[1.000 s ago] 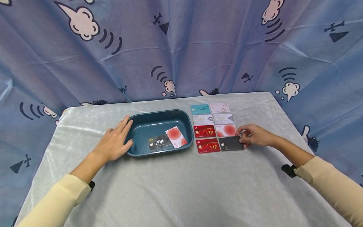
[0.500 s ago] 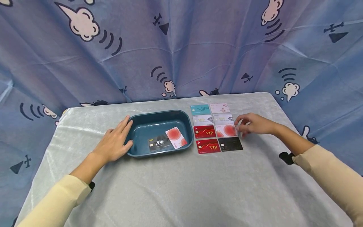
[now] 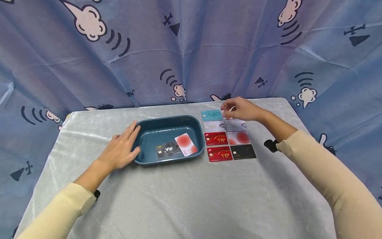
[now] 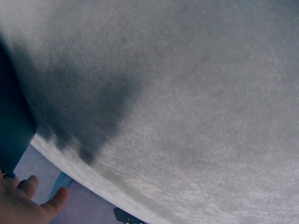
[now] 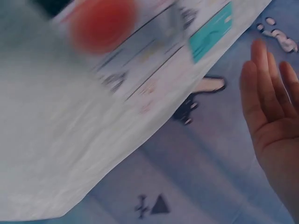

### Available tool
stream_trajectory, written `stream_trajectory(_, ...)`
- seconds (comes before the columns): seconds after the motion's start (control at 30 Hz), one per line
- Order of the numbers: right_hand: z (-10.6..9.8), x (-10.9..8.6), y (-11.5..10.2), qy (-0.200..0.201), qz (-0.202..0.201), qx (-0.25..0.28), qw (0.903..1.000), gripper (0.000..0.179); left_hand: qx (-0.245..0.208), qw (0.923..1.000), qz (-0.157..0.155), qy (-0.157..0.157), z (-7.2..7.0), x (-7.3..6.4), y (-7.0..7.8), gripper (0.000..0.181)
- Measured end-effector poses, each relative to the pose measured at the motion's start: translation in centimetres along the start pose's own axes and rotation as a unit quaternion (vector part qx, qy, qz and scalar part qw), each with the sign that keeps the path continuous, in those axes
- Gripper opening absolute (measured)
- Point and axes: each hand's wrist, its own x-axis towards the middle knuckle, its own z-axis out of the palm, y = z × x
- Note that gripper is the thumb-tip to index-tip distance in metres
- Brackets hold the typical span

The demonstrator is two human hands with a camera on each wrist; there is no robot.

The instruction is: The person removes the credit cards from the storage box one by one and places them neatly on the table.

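My left hand (image 3: 120, 149) rests with spread fingers on the left rim of a dark teal plastic tray (image 3: 167, 119). Inside it lie a black VIP card (image 3: 164, 151) and a white card with a red circle (image 3: 186, 144), partly overlapping. Over the far end of the laid-out cards is my right hand (image 3: 242, 109), fingers relaxed, holding nothing visible. It mostly covers a pale pink card (image 5: 159, 77) in the head view. Beside its fingertips is a teal VIP card (image 3: 210, 115). In the right wrist view, the fingers look extended and apart from the cards.
Nearer in the two columns lie silver cards (image 3: 213, 126), red VIP cards (image 3: 219, 154), a red-circle card (image 3: 238, 138) and a black card (image 3: 244, 152). A pale cloth (image 3: 179, 196) covers the table. Behind its far edge hangs a patterned blue-purple curtain (image 3: 209, 59).
My right hand has left the near black card and moved along the right column to the far pink card. The black card has shifted slightly left. My left hand has stayed on the tray.
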Motion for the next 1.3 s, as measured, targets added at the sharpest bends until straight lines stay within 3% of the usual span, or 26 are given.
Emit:
stream_trajectory(0.17, 1.3, 1.9, -2.4, 0.014, -0.036, 0.037, 0.9985, 0.029, 0.001, 1.0, 0.0, -0.001, -0.1, 0.0, -0.1, 0.075)
stream_trajectory(0.43, 2.9, 4.2, -5.3, -0.041, -0.064, 0.078, 0.994, 0.037, -0.002, 1.0, -0.005, -0.003, -0.1, 0.1, 0.1, 0.075)
stream_trajectory(0.97, 6.7, 6.8, -6.7, -0.163, -0.043, 0.084, 0.9821, 0.043, 0.003, 1.0, -0.002, -0.001, -0.1, 0.2, 0.1, 0.075)
stream_trajectory(1.3, 8.0, 8.0, -7.7, -0.215, -0.019, 0.05, 0.9752, 0.046, 0.003, 1.0, -0.004, -0.005, -0.1, 0.1, 0.2, 0.076)
